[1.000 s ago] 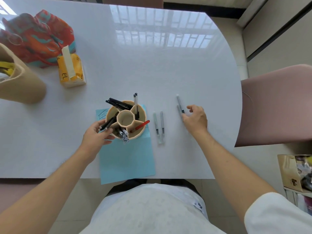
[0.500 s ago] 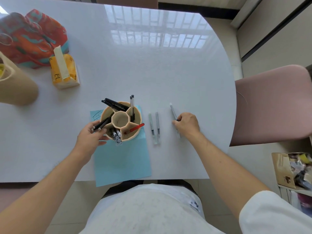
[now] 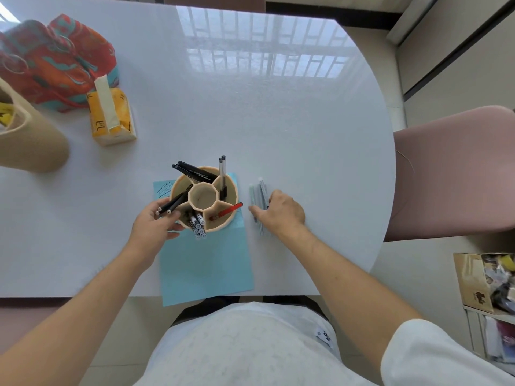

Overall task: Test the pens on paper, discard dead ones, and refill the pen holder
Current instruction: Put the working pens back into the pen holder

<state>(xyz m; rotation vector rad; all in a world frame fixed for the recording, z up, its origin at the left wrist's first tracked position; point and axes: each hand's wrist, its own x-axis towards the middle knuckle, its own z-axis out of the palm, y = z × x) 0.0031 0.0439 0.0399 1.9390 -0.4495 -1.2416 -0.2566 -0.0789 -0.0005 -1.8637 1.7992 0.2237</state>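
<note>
A beige pen holder (image 3: 178, 188) with several compartments stands on a light blue paper (image 3: 206, 260) on the white table (image 3: 250, 107). It holds black markers, two clear pens, a red pen (image 3: 227, 211) and several capped pens. My left hand (image 3: 153, 227) grips the holder's left side, its fingers touching black pens leaning out there. My right hand (image 3: 281, 211) lies over three grey pens (image 3: 257, 193) gathered side by side right of the holder, fingers curled round them.
A tissue pack (image 3: 111, 115), a patterned red bag (image 3: 53, 62) and a beige container (image 3: 28, 140) sit at the table's left. A pink chair (image 3: 457, 174) stands to the right. A cardboard box (image 3: 485, 282) of clutter is on the floor at the right.
My right hand slid a lone grey pen leftwards to join the two pens beside the holder. My left hand stayed at the holder.
</note>
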